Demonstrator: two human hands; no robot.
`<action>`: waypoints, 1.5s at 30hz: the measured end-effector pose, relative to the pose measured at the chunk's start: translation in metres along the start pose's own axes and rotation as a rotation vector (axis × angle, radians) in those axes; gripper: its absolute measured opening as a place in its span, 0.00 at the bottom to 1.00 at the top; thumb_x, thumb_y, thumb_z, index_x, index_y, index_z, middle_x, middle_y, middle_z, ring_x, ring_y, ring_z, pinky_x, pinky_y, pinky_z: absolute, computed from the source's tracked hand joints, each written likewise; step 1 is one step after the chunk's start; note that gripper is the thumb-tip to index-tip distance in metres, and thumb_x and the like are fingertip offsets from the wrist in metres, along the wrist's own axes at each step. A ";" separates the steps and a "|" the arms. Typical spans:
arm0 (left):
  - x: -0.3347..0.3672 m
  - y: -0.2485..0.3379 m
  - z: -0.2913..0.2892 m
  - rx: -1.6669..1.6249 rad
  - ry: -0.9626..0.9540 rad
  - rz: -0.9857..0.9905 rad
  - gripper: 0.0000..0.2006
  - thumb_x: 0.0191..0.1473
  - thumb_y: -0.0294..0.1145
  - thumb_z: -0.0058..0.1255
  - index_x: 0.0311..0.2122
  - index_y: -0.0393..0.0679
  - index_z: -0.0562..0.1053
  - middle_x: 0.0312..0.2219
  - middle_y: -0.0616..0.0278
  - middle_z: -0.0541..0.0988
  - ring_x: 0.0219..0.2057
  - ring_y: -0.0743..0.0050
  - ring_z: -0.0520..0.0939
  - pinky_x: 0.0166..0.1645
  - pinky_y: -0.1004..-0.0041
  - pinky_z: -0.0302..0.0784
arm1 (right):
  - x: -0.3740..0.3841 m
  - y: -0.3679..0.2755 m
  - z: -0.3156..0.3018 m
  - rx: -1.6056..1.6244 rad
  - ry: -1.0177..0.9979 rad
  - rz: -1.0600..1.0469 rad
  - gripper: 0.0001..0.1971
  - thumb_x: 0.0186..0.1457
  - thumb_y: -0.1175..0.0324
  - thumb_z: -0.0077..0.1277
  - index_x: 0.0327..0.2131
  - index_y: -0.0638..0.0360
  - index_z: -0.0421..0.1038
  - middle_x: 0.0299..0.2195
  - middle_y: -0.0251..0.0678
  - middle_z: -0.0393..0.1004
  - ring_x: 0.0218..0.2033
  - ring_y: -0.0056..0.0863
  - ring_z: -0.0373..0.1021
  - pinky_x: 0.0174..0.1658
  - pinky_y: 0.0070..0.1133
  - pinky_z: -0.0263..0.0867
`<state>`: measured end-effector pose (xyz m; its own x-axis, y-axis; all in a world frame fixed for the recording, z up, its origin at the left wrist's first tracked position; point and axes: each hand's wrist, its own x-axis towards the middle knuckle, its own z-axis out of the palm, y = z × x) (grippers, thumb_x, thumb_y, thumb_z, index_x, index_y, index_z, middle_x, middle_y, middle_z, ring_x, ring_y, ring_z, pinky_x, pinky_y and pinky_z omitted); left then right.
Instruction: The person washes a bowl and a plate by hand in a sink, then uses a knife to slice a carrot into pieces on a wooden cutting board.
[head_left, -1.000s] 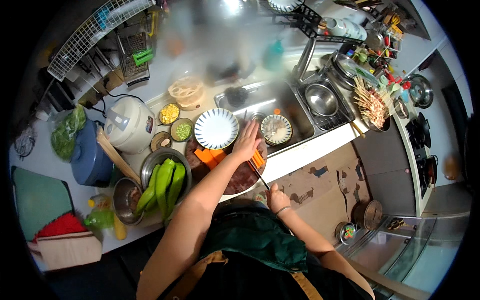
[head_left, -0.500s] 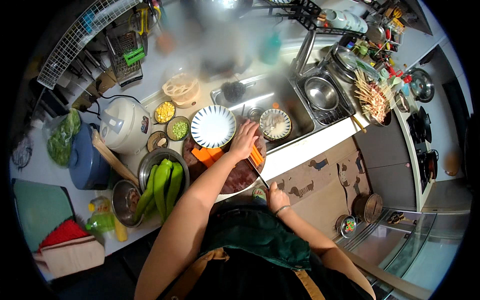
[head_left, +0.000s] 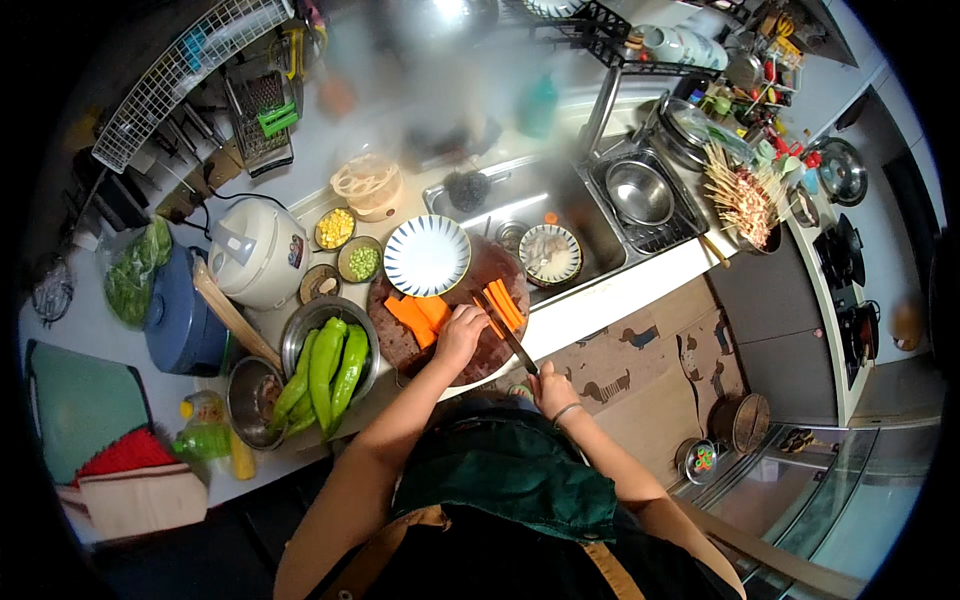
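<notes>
My right hand (head_left: 552, 390) is closed round the handle of a knife (head_left: 518, 347), its blade slanting up over a round dark-red cutting board (head_left: 498, 262). Close to the blade's left side, my left hand (head_left: 461, 337) has its fingers bent and drawn together low over the board; whatever lies under the fingertips is hidden. Orange carrot sticks (head_left: 508, 302) lie to the right of the blade. Wide carrot slices (head_left: 408, 316) rest just left of my left hand. A white plate with blue stripes (head_left: 427, 255) overlaps the board's far edge.
A bowl of pale pieces in liquid (head_left: 549, 254) stands at the sink (head_left: 585, 205). Left of the board are long green peppers (head_left: 325, 370) in a metal bowl, small bowls of corn (head_left: 334, 229) and green pieces (head_left: 363, 263), and a rice cooker (head_left: 258, 252). Skewers (head_left: 743, 200) stand far right.
My left hand has drawn back toward me from the carrot sticks, its spread fingers now bent. The knife now points up between the sticks and my left hand; my right hand keeps its grip.
</notes>
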<state>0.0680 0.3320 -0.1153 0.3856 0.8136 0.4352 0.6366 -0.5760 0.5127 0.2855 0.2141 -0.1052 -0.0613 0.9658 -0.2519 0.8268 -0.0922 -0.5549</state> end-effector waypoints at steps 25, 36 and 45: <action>0.002 -0.002 0.000 -0.035 0.030 0.033 0.06 0.46 0.22 0.58 0.32 0.36 0.76 0.35 0.56 0.78 0.40 0.56 0.77 0.44 0.64 0.75 | -0.018 -0.002 -0.001 -0.017 0.048 0.025 0.17 0.61 0.58 0.44 0.33 0.65 0.58 0.20 0.60 0.72 0.23 0.60 0.70 0.28 0.46 0.67; 0.008 -0.001 0.003 -0.002 0.041 0.015 0.06 0.45 0.24 0.58 0.32 0.37 0.76 0.34 0.57 0.77 0.41 0.58 0.76 0.44 0.66 0.74 | -0.018 0.005 -0.005 0.110 0.151 -0.042 0.17 0.60 0.59 0.47 0.33 0.65 0.57 0.20 0.59 0.71 0.24 0.60 0.70 0.26 0.46 0.66; 0.014 -0.001 0.001 0.031 -0.011 0.010 0.06 0.46 0.26 0.59 0.31 0.38 0.76 0.35 0.58 0.77 0.41 0.58 0.76 0.45 0.64 0.74 | -0.014 0.013 -0.020 0.206 0.254 -0.062 0.16 0.59 0.62 0.49 0.31 0.64 0.56 0.19 0.58 0.70 0.23 0.60 0.69 0.24 0.45 0.63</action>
<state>0.0736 0.3441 -0.1096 0.3997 0.8085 0.4319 0.6531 -0.5818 0.4848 0.3084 0.2046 -0.0936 0.0542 0.9983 -0.0214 0.6937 -0.0530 -0.7183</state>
